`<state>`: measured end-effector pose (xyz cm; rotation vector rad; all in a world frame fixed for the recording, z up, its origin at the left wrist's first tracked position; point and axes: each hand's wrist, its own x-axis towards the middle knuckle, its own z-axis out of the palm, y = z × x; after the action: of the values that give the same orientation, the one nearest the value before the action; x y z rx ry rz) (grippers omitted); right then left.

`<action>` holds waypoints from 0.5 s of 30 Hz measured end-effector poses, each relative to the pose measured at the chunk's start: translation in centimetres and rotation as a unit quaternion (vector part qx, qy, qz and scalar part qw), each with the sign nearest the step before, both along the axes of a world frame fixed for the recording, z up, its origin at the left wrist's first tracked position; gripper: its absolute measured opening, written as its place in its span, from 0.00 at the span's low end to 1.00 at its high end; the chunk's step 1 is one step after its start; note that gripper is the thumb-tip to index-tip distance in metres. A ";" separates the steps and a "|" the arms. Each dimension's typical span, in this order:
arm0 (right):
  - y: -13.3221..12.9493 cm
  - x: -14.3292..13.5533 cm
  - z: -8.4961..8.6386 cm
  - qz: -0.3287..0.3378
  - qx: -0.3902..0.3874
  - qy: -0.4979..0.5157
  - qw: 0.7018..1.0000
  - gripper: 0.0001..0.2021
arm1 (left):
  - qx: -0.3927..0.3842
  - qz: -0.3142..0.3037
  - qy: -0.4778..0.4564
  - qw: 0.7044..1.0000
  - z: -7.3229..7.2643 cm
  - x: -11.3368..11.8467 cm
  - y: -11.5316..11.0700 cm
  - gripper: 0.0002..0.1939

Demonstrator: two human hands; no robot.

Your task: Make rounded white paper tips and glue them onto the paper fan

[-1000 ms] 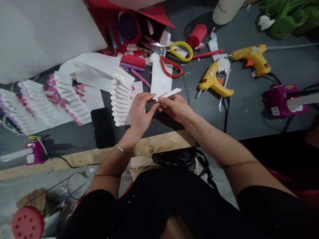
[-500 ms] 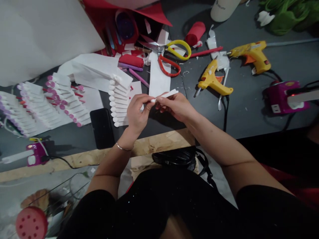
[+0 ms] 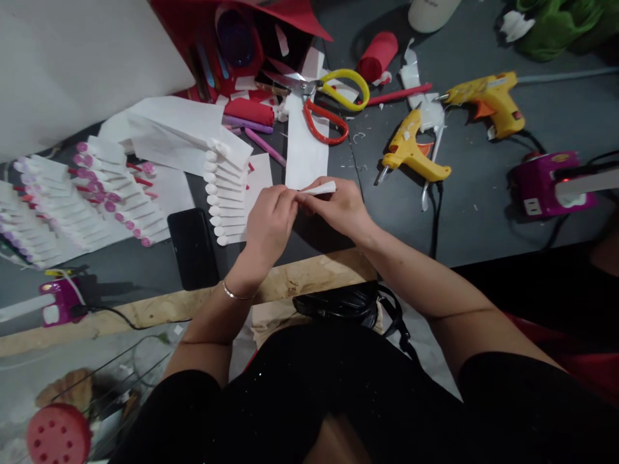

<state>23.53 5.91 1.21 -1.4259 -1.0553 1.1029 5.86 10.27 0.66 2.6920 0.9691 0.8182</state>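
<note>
My left hand point(image 3: 272, 219) and my right hand point(image 3: 341, 209) meet at the fingertips over the near part of the table. Between them is a narrow strip of white paper point(image 3: 319, 189), its free end sticking out above my right hand. Both hands are closed on the strip, whose left end is hidden by my fingers. Left of my hands, a row of small white paper pieces with rounded tips point(image 3: 227, 193) lies on white paper. Just beyond my fingertips is a flat white sheet point(image 3: 305, 154), with scissors point(image 3: 314, 90) with one yellow and one red handle at its far end.
Two yellow glue guns point(image 3: 416, 151) lie at right, near a purple power socket point(image 3: 549, 183). A black phone point(image 3: 193, 248) is at left, past it rows of pink-tipped pieces point(image 3: 130, 216). A red roll point(image 3: 378, 57) and red box point(image 3: 251, 38) stand farther back.
My left hand has turned so its back covers more of the strip's left end. The fingertips have drawn closer together, and the strip's free end has shifted slightly left. The camera view has shifted a little.
</note>
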 end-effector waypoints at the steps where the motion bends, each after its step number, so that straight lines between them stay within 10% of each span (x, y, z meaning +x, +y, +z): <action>1: 0.0 0.0 0.1 0.005 -0.002 -0.004 1.000 0.21 | 0.003 0.004 -0.001 1.000 0.0 0.0 -0.1 0.12; 15: 0.7 -0.3 -0.3 0.070 -0.110 0.339 0.932 0.20 | -0.156 0.020 -0.191 0.969 -0.2 0.5 0.4 0.21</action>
<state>23.24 6.59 0.94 -1.0077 -0.5454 1.6995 6.40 10.63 0.47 2.1517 0.9635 1.0441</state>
